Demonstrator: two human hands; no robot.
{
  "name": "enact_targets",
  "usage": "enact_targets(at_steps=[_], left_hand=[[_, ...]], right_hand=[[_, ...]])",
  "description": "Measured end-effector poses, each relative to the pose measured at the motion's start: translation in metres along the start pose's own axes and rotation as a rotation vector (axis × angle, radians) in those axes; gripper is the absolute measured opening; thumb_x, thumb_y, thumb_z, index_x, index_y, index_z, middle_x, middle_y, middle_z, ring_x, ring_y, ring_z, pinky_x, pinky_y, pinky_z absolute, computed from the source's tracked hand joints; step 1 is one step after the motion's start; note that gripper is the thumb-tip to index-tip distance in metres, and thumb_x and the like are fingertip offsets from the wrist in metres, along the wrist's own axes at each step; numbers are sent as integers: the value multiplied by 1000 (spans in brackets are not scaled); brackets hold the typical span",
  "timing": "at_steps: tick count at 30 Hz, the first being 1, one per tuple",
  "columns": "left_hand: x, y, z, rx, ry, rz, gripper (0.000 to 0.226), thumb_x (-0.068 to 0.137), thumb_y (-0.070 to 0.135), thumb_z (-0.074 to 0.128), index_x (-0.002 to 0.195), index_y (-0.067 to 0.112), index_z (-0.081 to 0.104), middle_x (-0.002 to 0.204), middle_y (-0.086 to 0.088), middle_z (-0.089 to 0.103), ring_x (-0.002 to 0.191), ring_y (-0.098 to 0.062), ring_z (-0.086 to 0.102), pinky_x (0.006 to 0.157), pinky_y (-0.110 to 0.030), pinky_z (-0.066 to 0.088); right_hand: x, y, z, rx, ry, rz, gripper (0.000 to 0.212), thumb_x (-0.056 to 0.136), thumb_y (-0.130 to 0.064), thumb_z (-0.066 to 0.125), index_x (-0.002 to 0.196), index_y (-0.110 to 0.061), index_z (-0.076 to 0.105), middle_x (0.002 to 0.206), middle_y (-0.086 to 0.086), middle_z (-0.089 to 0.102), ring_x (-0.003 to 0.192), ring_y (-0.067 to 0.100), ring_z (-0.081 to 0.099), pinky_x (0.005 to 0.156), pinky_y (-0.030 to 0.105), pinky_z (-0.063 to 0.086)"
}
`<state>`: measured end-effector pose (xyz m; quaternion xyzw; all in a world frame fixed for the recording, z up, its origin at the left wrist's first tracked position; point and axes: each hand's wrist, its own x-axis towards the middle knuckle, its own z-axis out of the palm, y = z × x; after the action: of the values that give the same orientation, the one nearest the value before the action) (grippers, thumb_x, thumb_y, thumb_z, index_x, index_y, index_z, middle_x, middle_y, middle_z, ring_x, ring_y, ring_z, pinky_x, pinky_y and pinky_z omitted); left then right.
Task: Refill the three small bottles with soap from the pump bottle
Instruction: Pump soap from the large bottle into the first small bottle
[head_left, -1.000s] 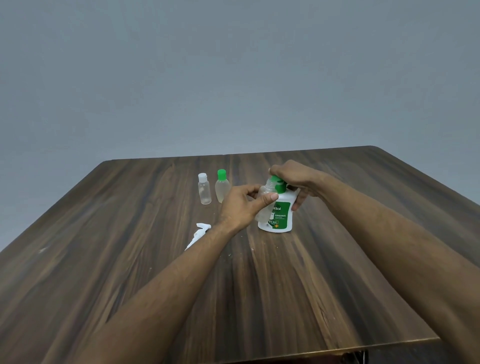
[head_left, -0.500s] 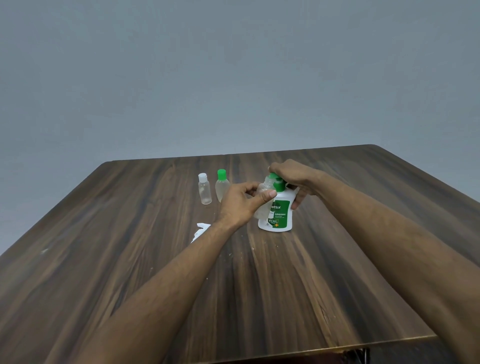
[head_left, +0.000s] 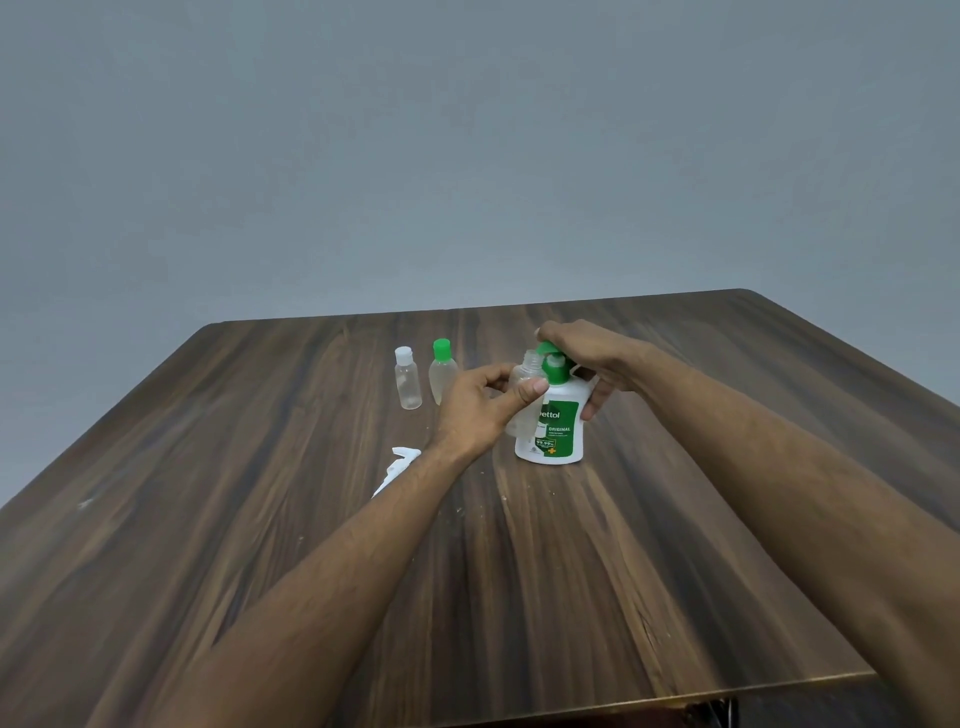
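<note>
the left hand (head_left: 480, 402) pinches an open small bottle (head_left: 523, 384) in curled fingers, its mouth under the green spout of the pump bottle (head_left: 553, 423) standing mid-desk (head_left: 260, 519). the right hand (head_left: 597, 358) curls over the pump top, pressing. two capped small bottles (head_left: 408, 382) stand just left.

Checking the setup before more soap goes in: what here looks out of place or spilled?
One thing: a white spray-type cap lies on its side on the table, partly hidden by the left forearm, apart from the bottles. The open small bottle in the left hand has no cap. No spill shows.
</note>
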<state>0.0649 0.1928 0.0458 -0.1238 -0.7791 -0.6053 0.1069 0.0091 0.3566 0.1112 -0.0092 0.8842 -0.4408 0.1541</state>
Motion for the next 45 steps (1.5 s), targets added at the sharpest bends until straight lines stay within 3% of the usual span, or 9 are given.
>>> enact_targets(at_steps=[3, 8, 13, 17, 25, 29, 33, 41, 45], left_hand=[[0, -1, -1, 10, -17, 2, 33, 69, 59, 72, 88, 33, 75, 78, 16, 71, 80, -6, 66, 76, -38, 59], [-3, -4, 2, -47, -15, -22, 41, 69, 55, 75, 93, 22, 76, 80, 8, 73, 82, -17, 69, 78, -50, 58], [-5, -1, 1, -46, -4, -33, 45, 67, 56, 75, 96, 22, 76, 84, 7, 72, 94, -29, 69, 81, -54, 58], [-5, 3, 2, -51, 0, -46, 44, 68, 54, 75, 97, 21, 76, 87, 3, 72, 94, -28, 69, 82, -52, 58], [-5, 1, 1, -71, -5, -46, 40, 69, 51, 75, 96, 22, 75, 86, 4, 73, 93, -27, 70, 81, -47, 60], [-4, 1, 1, -94, -11, -64, 40, 68, 50, 76, 95, 20, 75, 81, 8, 70, 84, -18, 68, 79, -48, 60], [-3, 1, 0, -87, -10, -56, 24, 76, 42, 77, 92, 24, 74, 81, 7, 70, 81, -13, 66, 75, -40, 58], [-4, -2, -1, -88, -15, -35, 40, 70, 50, 76, 96, 20, 76, 81, 7, 71, 80, -13, 68, 70, -34, 58], [-3, -4, -1, -91, -11, -32, 33, 70, 51, 76, 92, 27, 75, 81, 7, 72, 83, -16, 69, 73, -38, 60]], right_hand=[[1, 1, 0, -12, 11, -8, 39, 97, -38, 41, 100, -6, 63, 92, 18, 68, 77, 37, 72, 52, 45, 59], [0, -1, 2, -34, 30, -17, 40, 96, -32, 40, 103, -1, 64, 84, 19, 69, 71, 37, 73, 49, 42, 57], [-2, 1, 4, 10, 33, -12, 40, 96, -40, 38, 99, -11, 65, 87, 13, 69, 72, 33, 71, 49, 41, 57], [-4, 0, 3, 8, 16, -8, 42, 98, -46, 39, 100, -12, 65, 95, 15, 69, 81, 34, 72, 55, 45, 60], [-3, -1, 3, -34, 31, -21, 38, 98, -31, 38, 102, -2, 62, 90, 22, 70, 74, 38, 73, 52, 43, 59], [-4, 2, 4, 2, 38, -22, 39, 95, -38, 38, 101, -9, 64, 89, 16, 70, 72, 34, 72, 50, 42, 58], [-4, 1, 3, 11, 23, -16, 41, 97, -46, 40, 99, -14, 64, 94, 14, 69, 79, 34, 72, 52, 44, 59], [-4, -1, 4, -34, 31, -31, 38, 96, -31, 38, 100, -3, 63, 85, 19, 70, 67, 34, 72, 53, 44, 59], [-5, 1, 5, -5, 47, -27, 41, 96, -37, 38, 102, -7, 64, 87, 16, 70, 73, 34, 72, 51, 42, 58]])
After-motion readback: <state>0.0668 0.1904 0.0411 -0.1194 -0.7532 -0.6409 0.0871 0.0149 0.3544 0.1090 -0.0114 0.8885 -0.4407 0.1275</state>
